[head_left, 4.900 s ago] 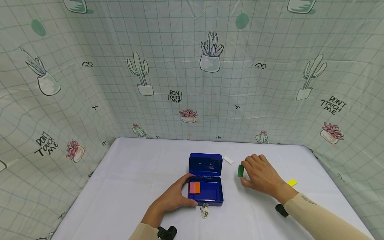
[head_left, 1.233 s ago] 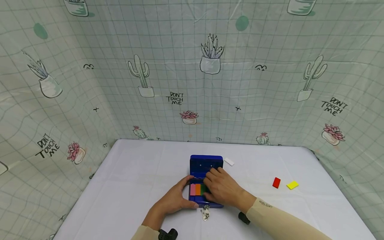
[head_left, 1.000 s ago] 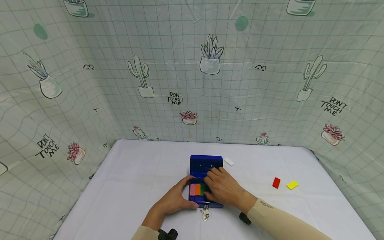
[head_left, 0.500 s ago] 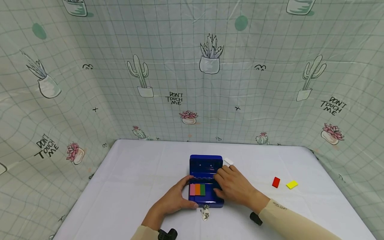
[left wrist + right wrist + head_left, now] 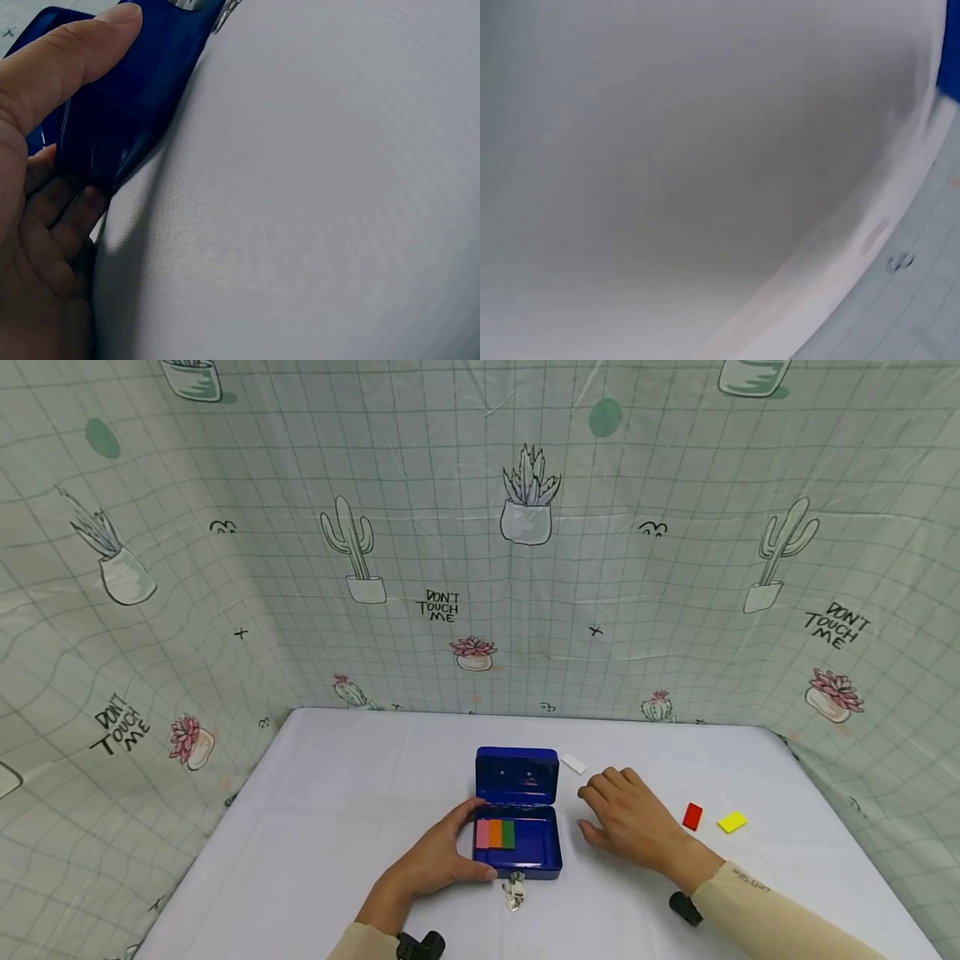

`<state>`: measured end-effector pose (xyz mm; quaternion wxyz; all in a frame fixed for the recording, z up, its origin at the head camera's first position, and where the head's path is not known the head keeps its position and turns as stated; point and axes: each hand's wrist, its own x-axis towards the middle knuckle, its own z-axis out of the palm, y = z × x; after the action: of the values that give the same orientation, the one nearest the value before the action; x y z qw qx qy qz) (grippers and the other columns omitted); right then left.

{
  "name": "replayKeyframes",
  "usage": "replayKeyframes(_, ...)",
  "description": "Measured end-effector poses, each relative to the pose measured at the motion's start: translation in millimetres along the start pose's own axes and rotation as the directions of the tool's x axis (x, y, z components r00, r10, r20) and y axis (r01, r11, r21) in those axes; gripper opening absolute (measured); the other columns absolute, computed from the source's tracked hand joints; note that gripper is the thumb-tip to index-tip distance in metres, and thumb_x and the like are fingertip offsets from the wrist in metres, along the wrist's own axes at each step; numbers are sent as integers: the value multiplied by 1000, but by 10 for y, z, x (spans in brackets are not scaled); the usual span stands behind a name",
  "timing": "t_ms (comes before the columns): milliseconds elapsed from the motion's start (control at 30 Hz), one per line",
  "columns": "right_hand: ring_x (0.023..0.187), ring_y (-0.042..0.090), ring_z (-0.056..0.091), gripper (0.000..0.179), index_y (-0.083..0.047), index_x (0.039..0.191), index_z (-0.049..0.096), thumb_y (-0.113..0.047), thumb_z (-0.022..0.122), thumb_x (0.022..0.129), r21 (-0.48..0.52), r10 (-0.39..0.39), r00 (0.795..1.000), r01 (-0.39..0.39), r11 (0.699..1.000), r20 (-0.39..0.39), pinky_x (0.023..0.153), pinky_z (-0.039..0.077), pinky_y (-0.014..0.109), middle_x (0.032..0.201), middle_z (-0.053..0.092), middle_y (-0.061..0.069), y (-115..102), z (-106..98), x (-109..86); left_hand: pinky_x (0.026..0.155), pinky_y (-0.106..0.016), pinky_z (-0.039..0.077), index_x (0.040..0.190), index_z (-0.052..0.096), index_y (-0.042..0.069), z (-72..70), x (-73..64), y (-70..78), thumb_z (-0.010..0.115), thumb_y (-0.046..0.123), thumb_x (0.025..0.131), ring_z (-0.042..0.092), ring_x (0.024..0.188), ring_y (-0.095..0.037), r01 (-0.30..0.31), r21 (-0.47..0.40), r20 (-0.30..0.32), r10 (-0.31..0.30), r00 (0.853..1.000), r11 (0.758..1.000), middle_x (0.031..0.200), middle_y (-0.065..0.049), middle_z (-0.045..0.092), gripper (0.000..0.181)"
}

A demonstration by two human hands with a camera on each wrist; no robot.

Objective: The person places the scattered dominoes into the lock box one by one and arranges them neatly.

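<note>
A small blue metal cash box (image 5: 536, 858) stands on the table with its lid (image 5: 517, 772) raised. Inside, a pink block (image 5: 483, 834), an orange block (image 5: 495, 834) and a green block (image 5: 507, 834) lie side by side along the left. My left hand (image 5: 431, 860) grips the box's left side; in the left wrist view its thumb (image 5: 97, 45) presses the front wall, fingers round the far corner. Keys (image 5: 514, 893) hang from the front lock. My right hand (image 5: 630, 818) hovers right of the box with loosely bent fingers, holding nothing visible. The right wrist view is blurred.
Beside the lid lies a white block (image 5: 574, 764). A red block (image 5: 692, 816) and a yellow block (image 5: 732, 822) rest farther right on the white tabletop (image 5: 360, 793). A cactus-print curtain (image 5: 420, 543) closes off the back and sides.
The right hand has carried the green block into the box beside the orange one, let it go and drawn back to the right. The left hand has stayed on the box.
</note>
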<state>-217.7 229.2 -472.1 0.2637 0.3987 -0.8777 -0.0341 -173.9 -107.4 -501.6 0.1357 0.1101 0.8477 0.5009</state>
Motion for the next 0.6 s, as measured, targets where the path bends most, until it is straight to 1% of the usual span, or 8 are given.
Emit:
replayKeyframes(167, 91, 24, 56, 39, -7, 107, 69, -36, 82, 84, -45, 28, 1000, -28, 999, 2, 79, 47, 39, 98, 65, 5, 188, -13, -217, 124, -70, 24, 162, 38, 18, 3, -2, 2, 97, 36, 73, 38, 153, -40, 6, -4, -1, -6, 1000, 1000, 167, -15, 40, 108)
replayKeyframes(300, 90, 26, 56, 39, -5, 106, 67, -34, 78, 82, -64, 32, 999, -33, 997, -15, 78, 46, 41, 97, 64, 6, 333, -25, -382, 124, -70, 24, 162, 39, 19, 4, -5, 2, 97, 36, 73, 37, 153, -40, 8, -4, -4, -8, 1000, 1000, 168, -14, 40, 108)
replayKeyframes(400, 90, 27, 55, 39, -4, 106, 67, -35, 74, 84, -64, 43, 999, -44, 997, -17, 78, 46, 43, 97, 63, 6, 433, -44, -488, 125, -70, 24, 162, 39, 18, 2, -7, 8, 97, 36, 73, 38, 153, -40, 2, -6, -6, -2, 1000, 1000, 168, -15, 40, 108)
replayKeyframes(500, 91, 27, 56, 39, -4, 107, 67, -38, 67, 90, -64, 64, 998, -64, 996, -6, 79, 46, 44, 98, 63, 6, 524, -64, -584, 124, -70, 24, 162, 39, 19, 5, -11, 10, 97, 37, 73, 37, 153, -40, 7, -3, -7, -7, 1000, 1000, 168, -15, 39, 108)
replayKeyframes(600, 92, 28, 56, 46, -4, 108, 67, -46, 51, 100, -68, 87, 996, -86, 994, 6, 80, 46, 46, 98, 63, 7, 602, -83, -673, 124, -71, 24, 162, 39, 19, 9, -17, 20, 97, 37, 73, 37, 154, -41, 16, 1, -9, -16, 1000, 1000, 168, -14, 39, 108)
